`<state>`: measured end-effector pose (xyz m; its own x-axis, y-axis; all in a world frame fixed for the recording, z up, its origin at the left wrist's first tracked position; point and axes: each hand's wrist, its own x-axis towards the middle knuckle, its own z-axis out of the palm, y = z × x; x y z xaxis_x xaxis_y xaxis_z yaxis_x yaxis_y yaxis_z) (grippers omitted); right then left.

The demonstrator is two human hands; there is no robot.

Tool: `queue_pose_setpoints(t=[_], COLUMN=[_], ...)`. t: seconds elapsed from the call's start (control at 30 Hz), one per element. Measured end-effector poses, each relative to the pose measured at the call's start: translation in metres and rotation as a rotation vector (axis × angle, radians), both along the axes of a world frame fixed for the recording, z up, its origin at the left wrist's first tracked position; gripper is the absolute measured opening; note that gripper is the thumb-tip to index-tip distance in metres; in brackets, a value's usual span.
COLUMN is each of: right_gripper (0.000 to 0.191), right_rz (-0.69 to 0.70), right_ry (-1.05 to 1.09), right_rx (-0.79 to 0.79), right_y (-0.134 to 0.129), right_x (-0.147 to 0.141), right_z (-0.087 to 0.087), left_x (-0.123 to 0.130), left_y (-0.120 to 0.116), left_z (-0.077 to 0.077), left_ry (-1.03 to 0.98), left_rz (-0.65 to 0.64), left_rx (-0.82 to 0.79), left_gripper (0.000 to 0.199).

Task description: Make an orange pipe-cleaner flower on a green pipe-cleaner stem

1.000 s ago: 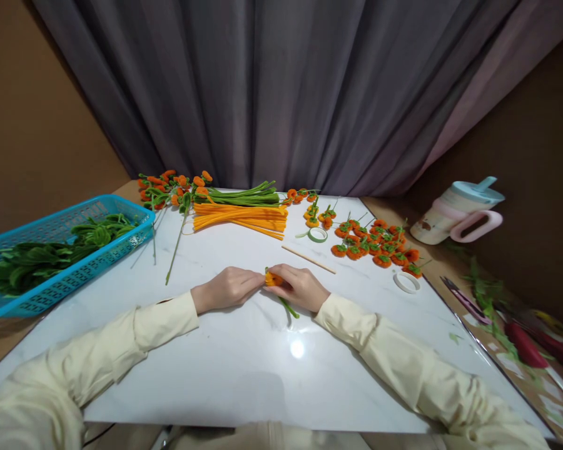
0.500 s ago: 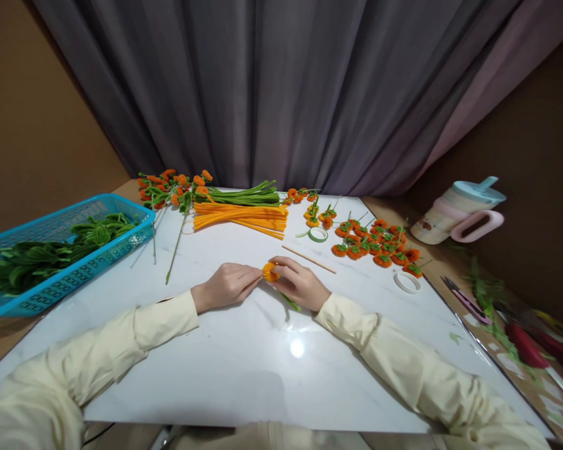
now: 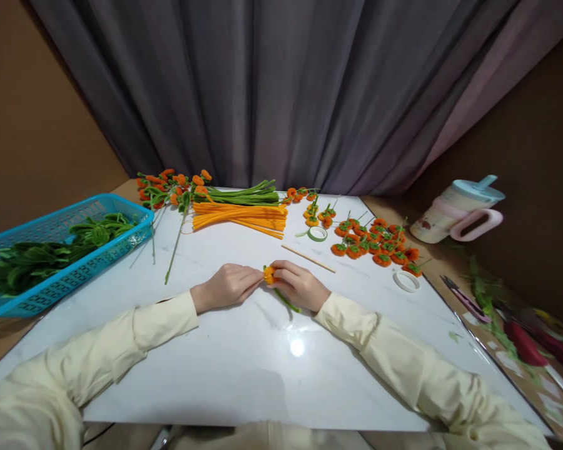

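Between my two hands, above the middle of the white table, is a small yellow-orange pipe-cleaner flower [image 3: 268,275]. My right hand [image 3: 303,285] has its thumb and fingers closed around the flower's right side. My left hand [image 3: 229,287] pinches at its left edge, fingertips pressed together. A green pipe-cleaner piece [image 3: 288,302] hangs below the right fingers, curving toward the table. Just beyond the hands lies a thin wooden stick [image 3: 308,259]. Bundles of orange pipe cleaners [image 3: 239,219] and green pipe cleaners [image 3: 244,195] lie farther back.
A blue basket [image 3: 98,253] of green leaves stands left. Orange flowers [image 3: 382,259] cluster right, by green tape [image 3: 318,234] and a white ring [image 3: 406,281]. Stemmed flowers [image 3: 173,186] lie back left. A tumbler [image 3: 455,212], pink-handled snips [image 3: 466,300] and a red-handled tool [image 3: 525,345] are far right.
The flower has turned a little between my fingers, and more of the green piece shows below my right hand. My right fingers have shifted slightly; my left hand is nearly still.
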<state>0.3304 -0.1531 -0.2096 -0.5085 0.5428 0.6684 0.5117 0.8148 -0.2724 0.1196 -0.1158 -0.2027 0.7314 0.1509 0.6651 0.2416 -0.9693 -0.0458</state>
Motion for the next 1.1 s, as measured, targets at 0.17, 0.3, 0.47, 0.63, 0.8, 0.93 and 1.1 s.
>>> queue_pose_setpoints(t=[0.17,0.3,0.47,0.63,0.8,0.93,1.1], right_gripper=[0.01,0.011,0.01,0.011,0.01,0.01,0.01], right_rz=[0.007,0.01,0.02,0.012,0.022,0.02,0.018], right_ry=[-0.004,-0.006,-0.006,-0.017,-0.013,-0.005,0.006], right_rx=[-0.019,-0.032,-0.007,-0.013,-0.038,-0.052,-0.037], right_y=[-0.0001,0.0001,0.0006,0.0001,-0.0012,-0.0018,-0.0015], right_x=[0.0011,0.001,0.0007,0.0011,0.0014,0.0009,0.0005], right_z=[-0.0005,-0.0005,-0.0008,-0.0009,0.0002,0.0014,0.0012], left_x=[0.0001,0.0002,0.0001,-0.0001,-0.0001,0.0007,0.0009], left_y=[-0.0001,-0.0001,-0.0002,-0.0003,-0.0006,-0.0014,-0.0026], left_z=[0.0,0.0002,0.0009,0.0015,0.0028,0.0045,0.0057], left_ry=[-0.004,-0.002,0.006,0.013,0.02,0.008,-0.004], left_rz=[-0.005,-0.011,-0.027,-0.037,-0.017,0.008,0.032], left_rx=[0.004,0.0,0.012,0.014,-0.043,-0.067,-0.096], left_gripper=[0.012,0.014,0.012,0.014,0.014,0.013,0.01])
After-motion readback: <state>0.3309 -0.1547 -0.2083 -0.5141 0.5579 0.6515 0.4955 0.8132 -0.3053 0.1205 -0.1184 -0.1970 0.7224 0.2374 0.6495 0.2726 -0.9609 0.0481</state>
